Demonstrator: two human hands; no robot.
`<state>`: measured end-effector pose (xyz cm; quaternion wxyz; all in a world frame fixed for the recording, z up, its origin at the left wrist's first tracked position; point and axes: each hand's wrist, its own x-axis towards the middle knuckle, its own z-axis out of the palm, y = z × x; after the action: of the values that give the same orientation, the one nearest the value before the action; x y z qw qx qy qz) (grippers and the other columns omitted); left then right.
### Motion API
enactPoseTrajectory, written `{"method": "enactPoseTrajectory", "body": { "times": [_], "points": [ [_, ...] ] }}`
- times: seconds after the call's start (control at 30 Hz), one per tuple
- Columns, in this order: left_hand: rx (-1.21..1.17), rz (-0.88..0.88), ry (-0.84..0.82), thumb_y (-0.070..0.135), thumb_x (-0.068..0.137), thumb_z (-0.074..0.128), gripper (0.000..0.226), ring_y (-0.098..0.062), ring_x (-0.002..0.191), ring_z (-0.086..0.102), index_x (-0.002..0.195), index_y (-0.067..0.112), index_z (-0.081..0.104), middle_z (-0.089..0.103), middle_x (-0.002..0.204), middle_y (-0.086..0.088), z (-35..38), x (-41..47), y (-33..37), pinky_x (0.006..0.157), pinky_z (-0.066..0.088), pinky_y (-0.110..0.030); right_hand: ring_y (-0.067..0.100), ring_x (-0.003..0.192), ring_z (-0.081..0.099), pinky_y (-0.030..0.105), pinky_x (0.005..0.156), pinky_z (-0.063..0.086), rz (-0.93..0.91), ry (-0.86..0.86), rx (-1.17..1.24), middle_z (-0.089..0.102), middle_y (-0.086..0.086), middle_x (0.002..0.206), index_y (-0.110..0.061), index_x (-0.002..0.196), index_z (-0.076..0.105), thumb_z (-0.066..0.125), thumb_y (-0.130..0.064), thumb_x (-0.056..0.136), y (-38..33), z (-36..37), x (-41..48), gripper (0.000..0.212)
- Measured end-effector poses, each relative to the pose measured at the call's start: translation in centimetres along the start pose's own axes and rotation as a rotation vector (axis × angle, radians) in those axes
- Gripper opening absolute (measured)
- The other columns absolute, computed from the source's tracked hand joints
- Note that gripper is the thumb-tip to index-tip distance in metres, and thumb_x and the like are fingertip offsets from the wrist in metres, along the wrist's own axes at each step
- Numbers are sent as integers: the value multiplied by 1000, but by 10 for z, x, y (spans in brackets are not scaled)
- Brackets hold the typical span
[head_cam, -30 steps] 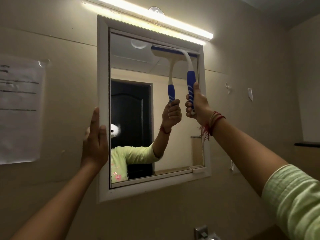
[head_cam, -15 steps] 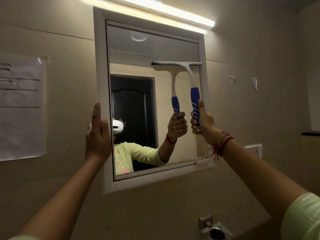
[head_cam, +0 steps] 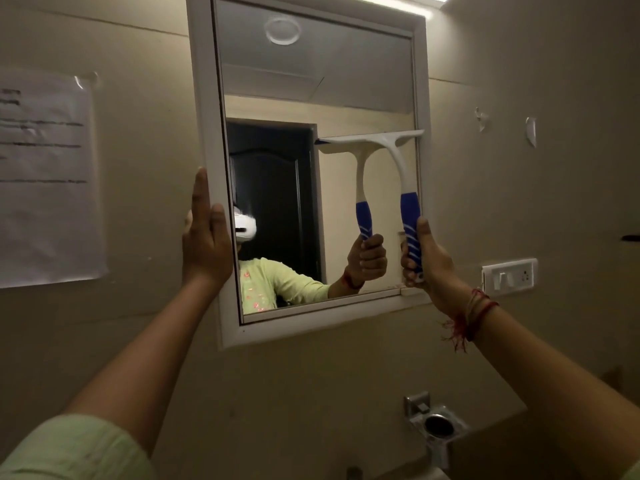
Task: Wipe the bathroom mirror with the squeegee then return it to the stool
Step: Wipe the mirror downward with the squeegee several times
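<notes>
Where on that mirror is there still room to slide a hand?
Bare glass lies left of the squeegee, up to the left hand on the frame. The lower right corner is crowded by the right hand.

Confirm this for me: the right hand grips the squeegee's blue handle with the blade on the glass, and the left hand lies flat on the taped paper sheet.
One detail is wrong. In the head view the left hand rests on the left side of the mirror frame, not on the paper sheet, which hangs untouched further left. The right hand does grip the squeegee by its blue handle, blade on the glass.
</notes>
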<state>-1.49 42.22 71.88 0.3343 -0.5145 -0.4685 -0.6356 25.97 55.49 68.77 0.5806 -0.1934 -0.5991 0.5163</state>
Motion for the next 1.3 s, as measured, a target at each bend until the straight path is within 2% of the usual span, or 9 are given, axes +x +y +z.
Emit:
{"method": "enactPoseTrajectory", "body": {
  "times": [0.23,0.4,0.53,0.67,0.83,0.93,1.03,1.17,1.3],
  "points": [
    [16,-5,1,24,100,25,47,6,123,21,145,26,15,21,153,1,2,0,-3,100,21,-18,5,32,42,15,34,37,7,-3,-40,47,-7,39,-17,65,48,28,-60,90,20,-5,-19,54],
    [7,-5,20,23,99,26,47,33,92,30,145,24,17,25,151,-4,2,-2,-1,83,27,-15,6,34,42,16,37,37,26,-8,-60,47,-8,43,-18,64,48,26,-60,90,38,-8,-29,54],
    [0,24,21,19,99,26,47,40,94,23,145,15,18,24,151,-10,4,-2,-3,80,22,0,8,36,41,18,39,36,43,-10,-76,46,-5,47,-17,65,49,25,-61,89,50,-13,-36,55],
    [27,-7,8,24,99,24,48,28,113,15,146,19,16,21,153,-4,3,0,-3,88,14,8,8,37,41,18,38,36,43,-7,-85,46,-6,47,-17,67,49,26,-60,89,61,-16,-44,54],
    [33,-5,18,21,99,24,48,27,111,15,145,16,17,21,153,-5,3,0,0,89,15,8,6,35,42,17,39,37,89,13,-93,48,-9,42,-17,65,48,25,-61,88,83,-20,-58,55],
    [31,-13,26,21,98,25,48,18,116,19,145,17,17,21,153,-4,2,0,0,92,18,2,6,35,42,17,39,36,103,11,-83,47,-8,42,-17,64,48,29,-66,76,94,-21,-66,54],
    [31,-11,18,22,98,25,48,21,113,18,145,17,17,21,153,-4,2,0,0,89,16,7,7,36,42,17,38,37,129,14,-73,47,-9,41,-16,65,47,30,-68,71,106,-24,-75,55],
    [34,3,26,19,98,25,48,30,109,16,145,13,17,22,153,-7,3,0,-1,87,15,9,6,37,41,18,39,37,138,31,-70,46,-9,43,-17,64,47,41,-92,48,127,-28,-91,76],
    [32,-10,26,18,98,25,48,11,122,20,145,12,17,21,153,-6,2,0,2,92,15,6,6,36,39,17,38,35,162,60,-42,44,-9,43,-16,63,46,47,-95,36,147,-32,-107,83]
  ]
}}
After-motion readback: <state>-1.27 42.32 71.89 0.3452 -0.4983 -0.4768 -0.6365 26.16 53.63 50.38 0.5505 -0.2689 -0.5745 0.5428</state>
